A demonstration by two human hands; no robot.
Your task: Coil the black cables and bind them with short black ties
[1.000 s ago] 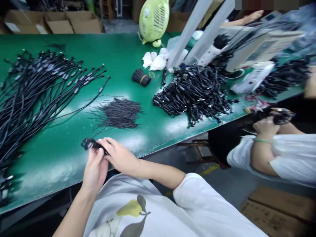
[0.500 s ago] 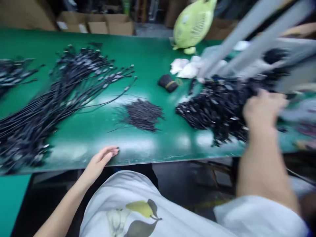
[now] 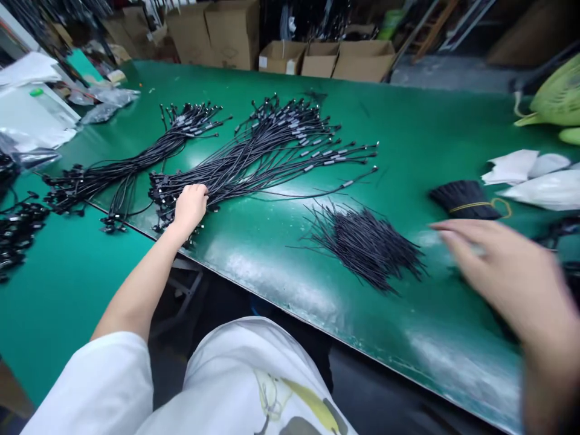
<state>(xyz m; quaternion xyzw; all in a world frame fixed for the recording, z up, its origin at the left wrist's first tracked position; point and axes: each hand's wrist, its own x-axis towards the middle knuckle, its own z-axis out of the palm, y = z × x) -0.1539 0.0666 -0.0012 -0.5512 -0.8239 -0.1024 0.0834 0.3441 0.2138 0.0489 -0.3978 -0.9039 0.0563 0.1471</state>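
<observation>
My left hand (image 3: 191, 207) lies at the near end of a large bundle of black cables (image 3: 254, 151), its fingers curled down around some cables by their connectors. The fingertips are partly hidden. My right hand (image 3: 507, 272), blurred by motion, hovers over the right side of the green table (image 3: 272, 254). Its fingers are stretched out with a gap to the thumb, and nothing shows between them. Left of it lies a loose pile of thin black ties (image 3: 371, 244). Just beyond it is a dark bundle (image 3: 464, 199) bound with a yellow band.
A second bunch of black cables (image 3: 136, 163) lies farther left. White crumpled wrapping (image 3: 521, 166) and a green fan-like object (image 3: 559, 96) are at right. Cardboard boxes (image 3: 362, 59) stand behind the table. Papers and plastic bags (image 3: 106, 106) sit at far left.
The view has swung left. My left hand has moved from the table's front edge onto the cable bundle. My right hand has come away from the dark pile at right toward the middle.
</observation>
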